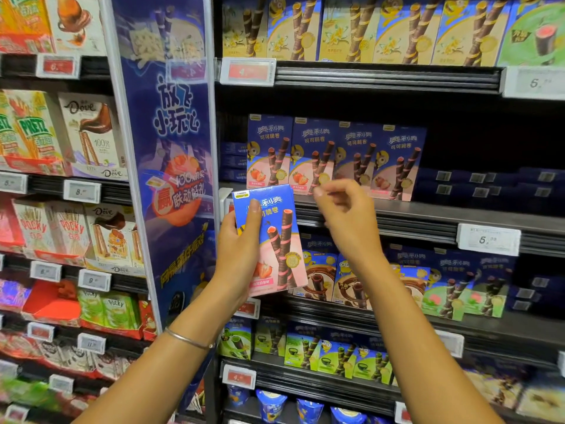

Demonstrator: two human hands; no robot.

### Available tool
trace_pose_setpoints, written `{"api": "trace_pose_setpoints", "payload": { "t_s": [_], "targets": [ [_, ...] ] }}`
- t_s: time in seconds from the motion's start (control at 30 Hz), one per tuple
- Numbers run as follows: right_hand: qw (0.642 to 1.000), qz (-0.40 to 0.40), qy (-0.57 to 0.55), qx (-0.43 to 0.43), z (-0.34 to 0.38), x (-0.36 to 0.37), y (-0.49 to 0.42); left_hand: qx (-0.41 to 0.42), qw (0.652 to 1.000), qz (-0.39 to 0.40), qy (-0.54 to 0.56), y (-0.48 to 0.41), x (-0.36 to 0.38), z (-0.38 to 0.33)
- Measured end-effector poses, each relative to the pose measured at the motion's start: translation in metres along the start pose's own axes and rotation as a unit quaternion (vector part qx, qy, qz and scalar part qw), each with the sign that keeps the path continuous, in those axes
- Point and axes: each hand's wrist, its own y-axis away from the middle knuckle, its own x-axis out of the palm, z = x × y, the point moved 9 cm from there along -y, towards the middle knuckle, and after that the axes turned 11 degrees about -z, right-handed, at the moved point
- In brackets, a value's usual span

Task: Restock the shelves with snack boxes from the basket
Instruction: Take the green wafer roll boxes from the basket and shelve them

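1. The middle shelf (397, 217) is seen to carry a row of strawberry boxes (333, 157) standing upright toward its left end. The space right of the row is dark, and the flat-lying packs (489, 185) there are hard to make out.
2. The snack box (276, 231) is held upright just in front of the shelf's front edge, below the row's left end. It is judged to be light, stiff card that dents easily at the corners, with brittle contents. A hold across the narrow sides is advised, without squeezing.
3. The left grip (235, 249) is closed round the box's left side, thumb laid over the face. The lower left corner is hidden by it.
4. The right grip (345, 215) is raised beside the box's upper right corner, fingers loosely curled, with nothing seen in it. The fingertips are blurred.
5. The basket is not shown.
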Motion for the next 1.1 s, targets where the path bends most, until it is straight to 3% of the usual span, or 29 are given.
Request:
{"api": "trace_pose_setpoints", "payload": {
  "t_s": [0.07,0.23,0.43,0.57,0.83,0.93,1.1],
  "targets": [
    [0.997,0.055,-0.002,0.049,-0.013,0.005,0.024,-0.005,1.000,0.011,0.009,0.002,0.004,0.002],
    [0.990,0.100,0.015,0.096,-0.027,0.008,0.050,-0.012,0.999,0.017,0.030,0.002,0.012,0.011],
    [0.987,0.101,0.090,0.087,-0.031,-0.004,0.050,-0.025,0.999,0.027,0.034,0.003,0.022,0.022],
    [0.985,0.104,0.074,0.116,-0.035,-0.011,0.049,-0.069,0.994,0.034,0.074,0.005,0.028,0.028],
    [0.979,0.116,0.048,0.161,-0.026,-0.016,0.050,-0.036,0.995,0.008,0.091,0.002,0.030,0.021],
    [0.986,0.080,0.032,0.145,-0.010,-0.034,0.029,0.003,0.997,-0.020,0.075,-0.006,0.021,0.013],
    [0.994,-0.063,0.035,0.084,0.016,-0.081,-0.035,0.029,0.997,-0.033,0.057,-0.016,0.011,0.012]
  ]
}}
